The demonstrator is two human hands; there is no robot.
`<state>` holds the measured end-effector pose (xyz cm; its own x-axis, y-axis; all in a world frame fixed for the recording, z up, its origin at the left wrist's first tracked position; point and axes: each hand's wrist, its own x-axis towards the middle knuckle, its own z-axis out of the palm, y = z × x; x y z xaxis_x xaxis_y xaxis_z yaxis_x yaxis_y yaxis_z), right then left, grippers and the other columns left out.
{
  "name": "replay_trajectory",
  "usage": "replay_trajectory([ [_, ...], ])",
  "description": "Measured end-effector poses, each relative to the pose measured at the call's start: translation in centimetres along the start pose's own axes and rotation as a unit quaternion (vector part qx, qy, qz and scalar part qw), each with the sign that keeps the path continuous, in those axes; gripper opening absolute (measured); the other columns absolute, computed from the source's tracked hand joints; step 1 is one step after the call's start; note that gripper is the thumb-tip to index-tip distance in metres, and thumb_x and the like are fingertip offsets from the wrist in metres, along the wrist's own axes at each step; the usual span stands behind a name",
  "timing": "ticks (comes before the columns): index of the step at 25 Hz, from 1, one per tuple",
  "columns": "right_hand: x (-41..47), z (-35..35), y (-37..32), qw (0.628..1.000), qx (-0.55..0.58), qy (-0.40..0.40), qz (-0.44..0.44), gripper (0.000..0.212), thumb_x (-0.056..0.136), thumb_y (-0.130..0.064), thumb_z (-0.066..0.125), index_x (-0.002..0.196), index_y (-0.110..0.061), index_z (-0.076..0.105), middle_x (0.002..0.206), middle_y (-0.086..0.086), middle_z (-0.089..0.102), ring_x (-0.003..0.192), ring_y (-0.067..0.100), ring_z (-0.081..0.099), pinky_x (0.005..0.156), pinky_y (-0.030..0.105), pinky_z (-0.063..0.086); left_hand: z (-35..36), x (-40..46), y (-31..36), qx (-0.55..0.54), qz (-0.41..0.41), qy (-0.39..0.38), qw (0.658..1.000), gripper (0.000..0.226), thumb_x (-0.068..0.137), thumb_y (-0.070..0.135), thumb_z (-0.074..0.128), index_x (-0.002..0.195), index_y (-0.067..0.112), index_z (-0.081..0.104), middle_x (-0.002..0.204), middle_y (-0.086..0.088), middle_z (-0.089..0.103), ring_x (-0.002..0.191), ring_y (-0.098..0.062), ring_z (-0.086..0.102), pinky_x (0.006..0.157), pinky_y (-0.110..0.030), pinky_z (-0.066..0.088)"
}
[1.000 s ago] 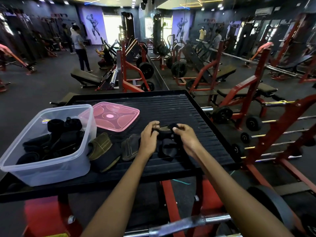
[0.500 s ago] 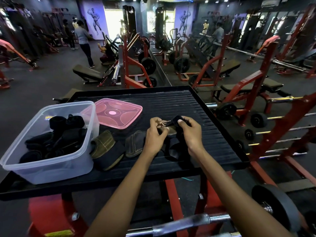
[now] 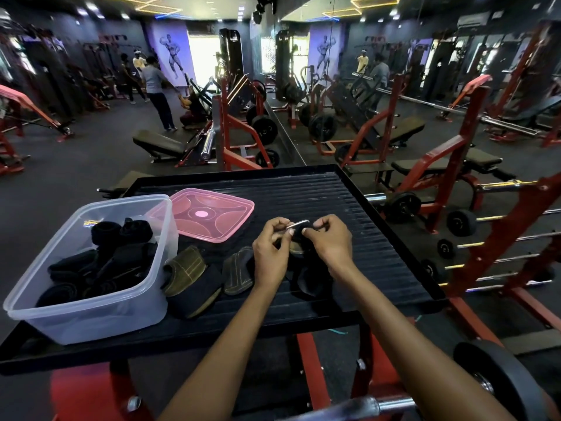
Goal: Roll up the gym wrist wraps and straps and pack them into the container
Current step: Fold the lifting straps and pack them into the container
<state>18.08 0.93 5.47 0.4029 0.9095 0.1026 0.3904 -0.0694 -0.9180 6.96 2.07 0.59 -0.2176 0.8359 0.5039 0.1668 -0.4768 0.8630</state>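
Both hands are closed in a grip on one black strap (image 3: 299, 235) held just above the counter (image 3: 349, 208): the left hand (image 3: 271, 253) has its fingers curled at the strap's left end, w/ fingertips pinched by a metal buckle (image 3: 298, 223), and the right hand (image 3: 329, 244) has fingers curled round the strap's right side, thumb towards the buckle. Going left to right: a clear plastic container (image 3: 91, 311) is set at the counter's left-front corner, lid off, and is filled approx. halfway w/ rolled black wraps (image 3: 103, 262), some upright, some laid flat. A pink lid (image 3: 209, 217) is laid flat just behind and right of the container, its near-left corner hidden behind the container wall. Two unpacked items are laid on the counter beside the container's right wall: an olive-brown wrap (image 3: 185, 268) w/ light stitching, partly folded over a black piece, touching the container, and next to it a grey-brown pad (image 3: 238, 270) w/ stitched lines, its right edge hidden by the left wrist. Below the held strap a dark loop of the same material (image 3: 309, 281) hangs or rests on the ribbed counter surface; contact can't be told. The counter is a black ribbed tray on a red frame. Behind it, red and black gym machines, benches and weight plates are seen, plus several people standing at far left.
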Motion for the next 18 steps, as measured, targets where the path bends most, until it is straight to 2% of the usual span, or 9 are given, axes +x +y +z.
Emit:
replay_trajectory([
  [3,-0.3,0.6,-0.5,0.998,-0.047,0.021,-0.024,0.007,0.084,-0.022,0.059,0.088,-0.017,0.062,0.094,0.004,0.069,0.091,0.024,0.063,0.082,0.035,0.049,-0.1,-0.1,-0.3,0.028,0.044,-0.010,0.999,0.035,0.082,0.002,0.065,0.090,0.035,0.058,0.090,0.009,0.066,0.085,-0.011,0.067,0.079,-0.027,0.055],
  [7,0.1,0.8,-0.4,0.996,-0.079,-0.021,-0.028,0.025,0.094,-0.017,0.043,0.103,-0.010,0.065,0.107,0.009,0.065,0.098,0.026,0.061,0.084,0.033,0.047,-0.2,0.1,-1.0,0.049,0.036,-0.020,0.998,0.023,0.081,0.003,0.065,0.094,0.021,0.062,0.090,0.005,0.067,0.084,-0.011,0.066,0.080,-0.030,0.055],
  [10,0.8,0.5,0.0,0.996,-0.072,-0.028,-0.045,0.016,0.089,-0.007,0.048,0.099,-0.014,0.059,0.107,0.004,0.054,0.091,0.019,0.054,0.077,0.026,0.040,-0.1,0.0,-0.8,0.067,0.056,-0.035,0.996,0.023,0.079,-0.004,0.063,0.090,0.016,0.062,0.087,0.003,0.067,0.080,-0.008,0.064,0.078,-0.020,0.050],
  [12,1.2,0.6,0.4,0.995,-0.081,-0.014,-0.060,0.014,0.086,-0.007,0.055,0.096,-0.016,0.058,0.100,0.004,0.060,0.094,0.021,0.054,0.077,0.028,0.040,-0.1,0.0,-0.7,0.077,0.060,-0.039,0.995,0.025,0.078,-0.006,0.062,0.087,0.017,0.063,0.085,0.006,0.066,0.079,-0.005,0.063,0.077,-0.014,0.047],
  [14,1.5,0.5,0.4,0.993,-0.101,-0.034,-0.046,0.012,0.087,-0.011,0.058,0.098,-0.014,0.060,0.101,0.006,0.064,0.100,0.024,0.057,0.077,0.027,0.040,-0.2,0.0,-0.9,0.084,0.059,-0.037,0.994,0.026,0.078,-0.008,0.061,0.085,0.017,0.063,0.084,0.009,0.065,0.079,-0.004,0.062,0.076,-0.013,0.047],
  [18,1.9,0.0,-0.3,0.968,-0.218,-0.122,-0.025,0.032,0.089,-0.025,0.060,0.114,-0.007,0.051,0.121,0.014,0.057,0.111,0.032,0.055,0.087,0.034,0.042,-0.1,0.1,-1.5,0.109,0.068,-0.038,0.991,0.024,0.078,-0.008,0.059,0.084,0.015,0.064,0.083,0.011,0.063,0.079,-0.005,0.061,0.077,-0.018,0.049],
])
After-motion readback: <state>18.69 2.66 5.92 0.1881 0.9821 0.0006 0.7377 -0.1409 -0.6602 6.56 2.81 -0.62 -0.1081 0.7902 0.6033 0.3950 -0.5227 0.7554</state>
